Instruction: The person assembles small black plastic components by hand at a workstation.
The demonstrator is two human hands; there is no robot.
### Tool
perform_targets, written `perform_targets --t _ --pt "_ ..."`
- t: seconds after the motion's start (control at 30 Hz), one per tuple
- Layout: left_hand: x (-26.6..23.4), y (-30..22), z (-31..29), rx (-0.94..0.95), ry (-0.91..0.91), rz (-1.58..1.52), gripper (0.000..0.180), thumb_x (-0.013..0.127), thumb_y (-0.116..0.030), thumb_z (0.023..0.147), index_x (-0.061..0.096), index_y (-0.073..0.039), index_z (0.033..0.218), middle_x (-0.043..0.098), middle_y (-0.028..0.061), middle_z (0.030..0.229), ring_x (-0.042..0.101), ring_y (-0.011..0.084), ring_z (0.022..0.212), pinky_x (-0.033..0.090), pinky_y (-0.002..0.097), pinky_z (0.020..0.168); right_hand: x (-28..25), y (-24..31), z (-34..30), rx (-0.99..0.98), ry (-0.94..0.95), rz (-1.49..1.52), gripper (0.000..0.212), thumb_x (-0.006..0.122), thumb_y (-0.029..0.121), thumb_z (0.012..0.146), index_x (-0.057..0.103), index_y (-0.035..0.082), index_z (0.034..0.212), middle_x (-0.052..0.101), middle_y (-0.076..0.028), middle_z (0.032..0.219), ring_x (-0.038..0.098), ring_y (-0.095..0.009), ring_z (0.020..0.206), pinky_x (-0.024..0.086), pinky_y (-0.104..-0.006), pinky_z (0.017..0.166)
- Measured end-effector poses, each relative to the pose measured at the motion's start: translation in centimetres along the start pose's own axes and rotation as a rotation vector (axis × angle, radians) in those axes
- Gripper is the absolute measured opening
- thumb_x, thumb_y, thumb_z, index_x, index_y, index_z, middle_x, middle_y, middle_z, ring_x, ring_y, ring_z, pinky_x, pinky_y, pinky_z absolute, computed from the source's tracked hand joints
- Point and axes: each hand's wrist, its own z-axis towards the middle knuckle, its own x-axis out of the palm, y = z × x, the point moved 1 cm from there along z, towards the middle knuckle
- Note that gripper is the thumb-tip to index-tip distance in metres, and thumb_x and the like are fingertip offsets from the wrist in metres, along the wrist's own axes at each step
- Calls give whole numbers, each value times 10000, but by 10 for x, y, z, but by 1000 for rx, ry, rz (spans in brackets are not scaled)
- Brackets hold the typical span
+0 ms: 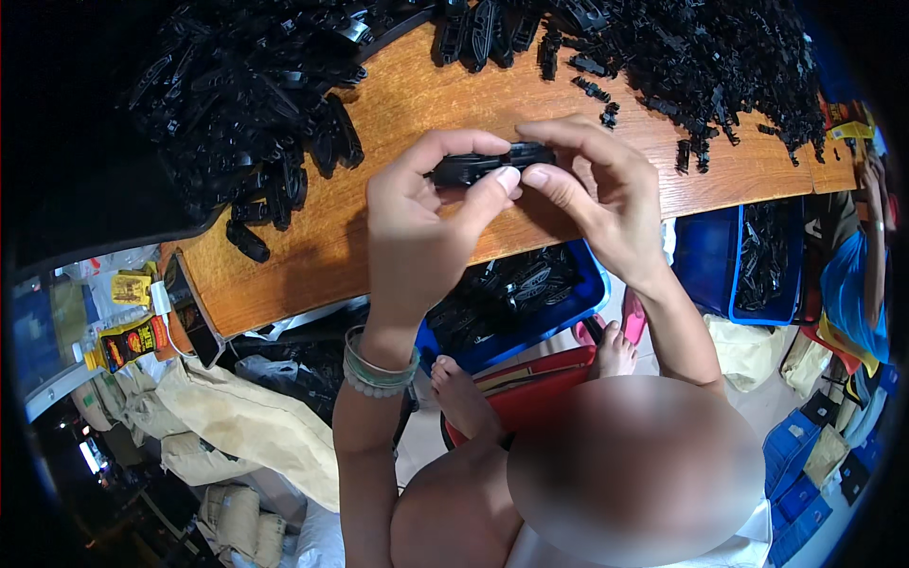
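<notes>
My left hand (426, 199) grips a slim, elongated black plastic part (464, 168), its forefinger along the far side and its thumb against the near side. At the part's right end my right hand (597, 185) has closed its thumb and forefinger. The part is held level, just above the wooden table (398, 85); the fingers hide some of its surface, so its exact kind cannot be made out. Beyond my left hand lies a heap of similar long black parts (246, 104). Past my right hand is a large pile of small black clip-like pieces (701, 57).
Under the table's near edge stands a blue bin (592, 275) with black parts in it. Another blue bin (734, 308) is further right. Sacks (251, 412) lie on the floor at left. Another person's arm (876, 199) shows at the far right.
</notes>
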Motion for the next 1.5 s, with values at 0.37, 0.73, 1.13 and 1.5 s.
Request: perform_targets --t 0.37,0.73,1.13,1.5 --pt "-17 -3 38 -34 231 315 268 594 -184 853 625 59 962 654 114 802 634 137 729 507 259 647 -26 2 -27 350 402 246 150 671 75 769 676 -7 895 641 -99 834 601 -165 754 480 -276 664" --pt "-1 31 122 524 -126 1201 318 690 -225 744 642 0 964 603 147 936 601 304 867 474 368 778 -46 -69 50 -49 -15 -885 155 642 89 720 682 40 862 605 -127 864 571 -294 864 464 -389 775" --pt "-19 21 47 344 -162 1160 242 683 -107 721 553 0 894 515 125 899 563 304 778 444 391 676 -43 -61 50 -47 39 -960 140 631 60 702 623 14 834 607 -126 858 550 -294 829 422 -396 770" --pt "13 18 6 176 43 208 150 591 41 810 489 -18 903 587 56 711 595 78 653 451 215 494 3 -9 2 210 -111 170 170 629 10 790 652 8 958 597 -62 811 586 -111 745 474 -216 659"
